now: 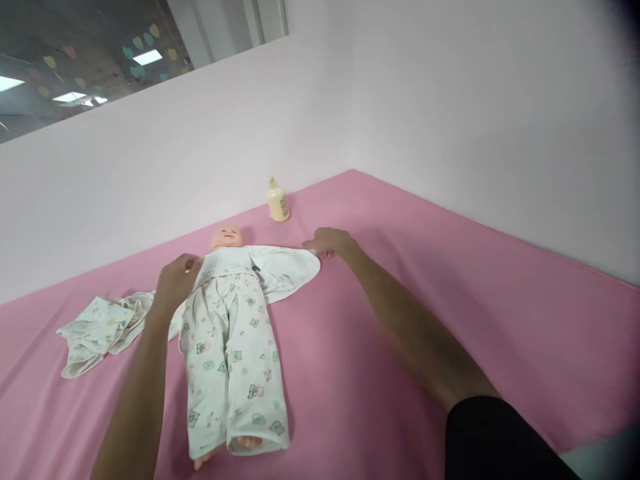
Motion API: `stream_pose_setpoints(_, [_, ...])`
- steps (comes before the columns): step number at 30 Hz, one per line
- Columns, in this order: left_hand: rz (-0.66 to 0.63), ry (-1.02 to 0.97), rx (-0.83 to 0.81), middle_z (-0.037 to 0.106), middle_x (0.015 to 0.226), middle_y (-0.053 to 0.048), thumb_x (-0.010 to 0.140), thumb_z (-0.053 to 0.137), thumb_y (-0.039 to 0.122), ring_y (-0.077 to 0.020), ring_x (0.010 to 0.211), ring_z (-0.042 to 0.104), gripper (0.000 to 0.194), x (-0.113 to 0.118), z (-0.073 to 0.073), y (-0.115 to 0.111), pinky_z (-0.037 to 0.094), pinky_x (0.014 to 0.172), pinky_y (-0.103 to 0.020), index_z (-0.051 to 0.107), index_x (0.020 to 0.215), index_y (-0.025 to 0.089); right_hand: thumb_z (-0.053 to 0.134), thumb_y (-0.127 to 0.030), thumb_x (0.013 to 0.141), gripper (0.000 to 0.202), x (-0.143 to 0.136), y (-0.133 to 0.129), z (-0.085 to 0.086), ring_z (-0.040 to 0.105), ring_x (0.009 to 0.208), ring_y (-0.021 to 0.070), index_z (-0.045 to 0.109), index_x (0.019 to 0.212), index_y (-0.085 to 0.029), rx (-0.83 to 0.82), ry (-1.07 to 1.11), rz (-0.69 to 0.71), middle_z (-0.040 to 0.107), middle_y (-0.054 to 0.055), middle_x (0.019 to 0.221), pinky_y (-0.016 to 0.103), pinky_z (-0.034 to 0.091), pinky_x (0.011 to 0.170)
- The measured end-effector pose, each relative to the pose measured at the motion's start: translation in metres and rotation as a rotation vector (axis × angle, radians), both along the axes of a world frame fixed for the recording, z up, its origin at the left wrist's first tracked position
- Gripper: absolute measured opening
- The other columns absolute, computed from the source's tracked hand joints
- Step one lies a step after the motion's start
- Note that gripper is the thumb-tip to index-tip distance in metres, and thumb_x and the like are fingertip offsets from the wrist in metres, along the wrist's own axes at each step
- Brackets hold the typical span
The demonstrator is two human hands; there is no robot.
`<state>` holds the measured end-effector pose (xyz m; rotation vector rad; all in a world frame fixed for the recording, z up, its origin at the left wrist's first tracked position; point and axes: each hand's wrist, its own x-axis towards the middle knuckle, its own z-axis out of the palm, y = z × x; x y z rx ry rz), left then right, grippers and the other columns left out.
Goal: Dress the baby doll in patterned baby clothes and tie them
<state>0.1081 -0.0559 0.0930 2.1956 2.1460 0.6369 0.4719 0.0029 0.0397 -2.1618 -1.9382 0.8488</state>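
A baby doll (227,237) lies on its back, its head toward the wall. White trousers (250,347) with small green and pink prints cover its legs, and its feet show at the cuffs. A white cloth (285,267) spreads out from the doll's right-hand side in view. At that cloth's outer upper edge, my right hand (330,242) has its fingers closed on the fabric. My left hand (180,277) is beside the doll's chest on the left, fingers curled; what they hold, if anything, is hidden.
A pale yellow pump bottle (279,203) stands near the white wall (320,120). A crumpled printed cloth (100,330) lies at the left on the pink sheet (345,360). A window or mirror is at the upper left.
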Motion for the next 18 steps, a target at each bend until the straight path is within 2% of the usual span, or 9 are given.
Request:
stream_pose_setpoints(3, [-0.307,0.160,-0.022,0.062,0.132,-0.011,0.097,0.036,0.042,-0.0264,0.123,0.056,0.042,0.051,-0.003,0.019,0.042,0.104,-0.039,0.061,0.122,0.018,0.064,-0.045,0.084,0.034,-0.004,0.003,-0.010,0.058,0.055,0.0182,0.060,0.067,-0.016,-0.105,0.179,0.034,0.058,0.006,0.056,0.031,0.044,0.059])
stream_pose_setpoints(6, [-0.455,0.345,-0.200,0.060,0.133,-0.016,0.092,0.039,0.024,-0.0284,0.125,0.054,0.036,0.085,-0.012,0.039,0.041,0.103,-0.038,0.061,0.119,0.014,0.070,-0.040,0.079,0.030,-0.006,0.008,-0.019,0.057,0.054,0.0185,0.059,0.064,-0.016,-0.129,0.310,0.039,0.058,0.006,0.053,0.031,0.045,0.057])
stream_pose_setpoints(8, [-0.463,0.421,-0.280,0.065,0.123,-0.018,0.086,0.045,0.018,-0.0292,0.115,0.060,0.031,0.098,-0.017,0.049,0.045,0.095,-0.036,0.064,0.110,0.012,0.071,-0.033,0.078,0.024,-0.003,0.010,-0.021,0.059,0.058,0.0182,0.061,0.066,-0.016,-0.076,0.378,0.023,0.061,0.007,0.058,0.030,0.048,0.060])
stream_pose_setpoints(12, [-0.460,0.488,-0.287,0.069,0.106,-0.017,0.079,0.057,0.025,-0.0296,0.096,0.064,0.023,0.109,-0.022,0.058,0.047,0.077,-0.034,0.063,0.098,0.013,0.059,-0.020,0.083,0.017,0.008,0.012,-0.014,0.060,0.064,0.0152,0.058,0.066,-0.016,0.116,0.647,-0.093,0.063,0.006,0.065,0.027,0.050,0.064])
stream_pose_setpoints(15, [-0.419,0.494,-0.290,0.069,0.106,-0.015,0.076,0.062,0.031,-0.0294,0.094,0.064,0.032,0.109,-0.021,0.058,0.045,0.072,-0.032,0.061,0.104,0.014,0.050,-0.014,0.084,0.020,0.019,0.013,-0.004,0.056,0.064,0.0124,0.049,0.064,-0.017,0.257,0.809,-0.190,0.058,0.003,0.066,0.025,0.050,0.065])
stream_pose_setpoints(18, [-0.382,0.496,-0.295,0.068,0.112,-0.015,0.078,0.061,0.039,-0.0303,0.101,0.063,0.043,0.107,-0.018,0.058,0.045,0.075,-0.033,0.057,0.114,0.015,0.047,-0.015,0.085,0.018,0.030,0.017,0.004,0.055,0.067,0.0120,0.047,0.067,-0.018,0.353,0.905,-0.250,0.055,0.003,0.070,0.024,0.051,0.066])
